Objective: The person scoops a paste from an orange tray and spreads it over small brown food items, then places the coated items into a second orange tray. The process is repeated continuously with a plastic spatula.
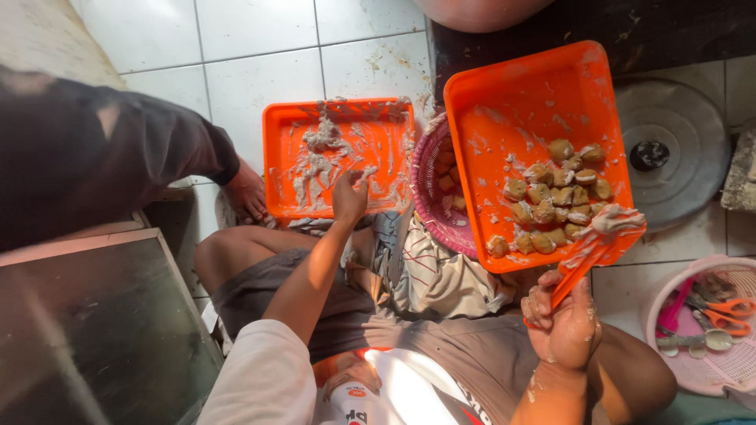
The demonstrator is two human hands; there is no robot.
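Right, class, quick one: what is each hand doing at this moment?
Left hand: fingers down in the paste on the small orange tray; no grip can be told.
Right hand: closed around an orange spatula loaded with paste.

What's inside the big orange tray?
The big orange tray holds a cluster of brown stuffed pieces and smears of pale paste. A paste-covered orange spatula hides its near corner.

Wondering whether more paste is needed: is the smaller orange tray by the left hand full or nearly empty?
Nearly empty. The smaller orange plastic tray holds only smears and a few clumps of pale paste, with bare orange bottom showing; the left hand scrapes it.
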